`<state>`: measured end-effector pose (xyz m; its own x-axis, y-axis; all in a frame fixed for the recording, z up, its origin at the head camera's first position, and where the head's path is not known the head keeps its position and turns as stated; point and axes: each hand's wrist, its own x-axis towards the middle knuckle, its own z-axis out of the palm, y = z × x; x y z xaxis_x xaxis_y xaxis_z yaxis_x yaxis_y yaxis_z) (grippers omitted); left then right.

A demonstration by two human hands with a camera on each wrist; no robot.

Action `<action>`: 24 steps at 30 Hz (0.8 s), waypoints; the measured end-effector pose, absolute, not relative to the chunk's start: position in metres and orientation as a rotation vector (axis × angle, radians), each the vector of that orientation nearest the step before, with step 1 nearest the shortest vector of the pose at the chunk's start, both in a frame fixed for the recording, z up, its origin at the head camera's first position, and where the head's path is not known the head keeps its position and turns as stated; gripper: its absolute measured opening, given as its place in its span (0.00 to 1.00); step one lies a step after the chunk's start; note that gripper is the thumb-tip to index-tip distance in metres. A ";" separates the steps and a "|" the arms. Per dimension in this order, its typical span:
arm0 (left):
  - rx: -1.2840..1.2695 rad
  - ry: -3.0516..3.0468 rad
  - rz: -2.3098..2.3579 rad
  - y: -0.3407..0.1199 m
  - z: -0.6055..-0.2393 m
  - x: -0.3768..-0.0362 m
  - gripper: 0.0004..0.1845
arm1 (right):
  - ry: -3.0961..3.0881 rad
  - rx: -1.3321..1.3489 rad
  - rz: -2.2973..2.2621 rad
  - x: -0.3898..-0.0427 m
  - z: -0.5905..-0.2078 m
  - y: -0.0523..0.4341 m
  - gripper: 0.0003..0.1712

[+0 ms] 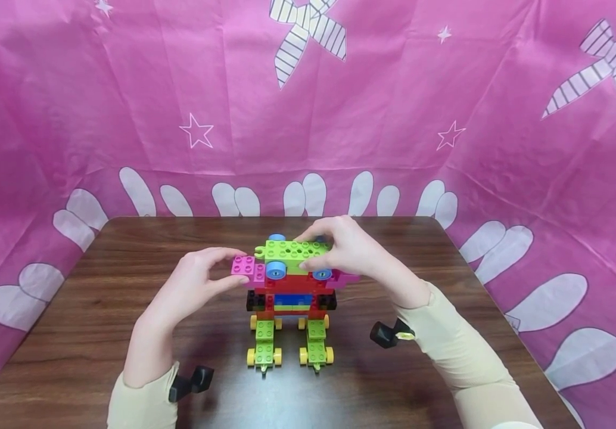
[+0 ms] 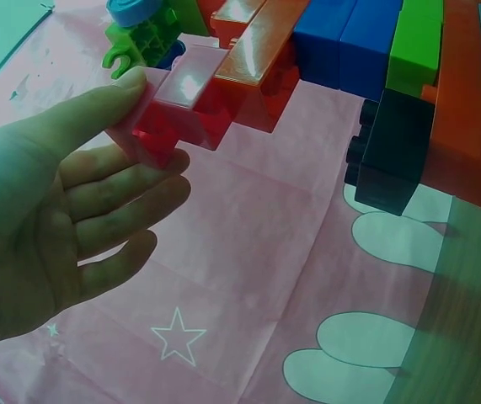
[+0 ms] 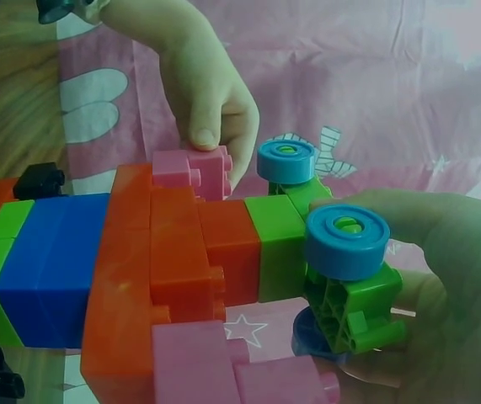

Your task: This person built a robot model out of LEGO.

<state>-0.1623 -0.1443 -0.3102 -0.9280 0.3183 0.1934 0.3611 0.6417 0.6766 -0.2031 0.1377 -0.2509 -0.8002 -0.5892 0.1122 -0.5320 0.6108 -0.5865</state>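
**Brick figure, held at its top by both hands**

Left hand (image 1: 196,285): thumb and fingertips pinch the pink brick (image 1: 248,267) that juts out sideways from the figure's left shoulder; the remaining fingers lie loosely extended beneath it.

Right hand (image 1: 347,249): fingers curl over and grip the green wheeled chassis (image 1: 291,253), which caps the figure between the two hands.

Brick figure (image 1: 290,301): stands upright on the wooden table (image 1: 99,310), directly between the wrists. Long axis vertical; the pink crosspiece and green chassis run crosswise, left to right.

Appearance, top down: lime-green studded plate with blue wheels (image 1: 275,270); pink bar; red body with a blue and green centre and black blocks at either side; two green legs ending in small carts with yellow wheels (image 1: 251,356).

Surround: pink cloth backdrop (image 1: 394,107) printed with white stars, beyond the hands and to both sides.
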 end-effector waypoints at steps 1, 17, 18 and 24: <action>-0.579 -2.795 -1.174 -0.144 -0.310 -0.162 0.25 | 2.733 -0.952 -0.948 -0.203 -0.251 0.138 0.22; -0.575 -2.800 -1.167 -0.144 -0.309 -0.163 0.24 | 2.693 -0.925 -0.913 -0.206 -0.246 0.136 0.21; -0.572 -2.802 -1.168 -0.144 -0.309 -0.163 0.24 | 2.689 -0.917 -0.910 -0.206 -0.246 0.135 0.21; -0.573 -2.802 -1.166 -0.144 -0.310 -0.162 0.24 | 2.692 -0.916 -0.896 -0.205 -0.244 0.134 0.22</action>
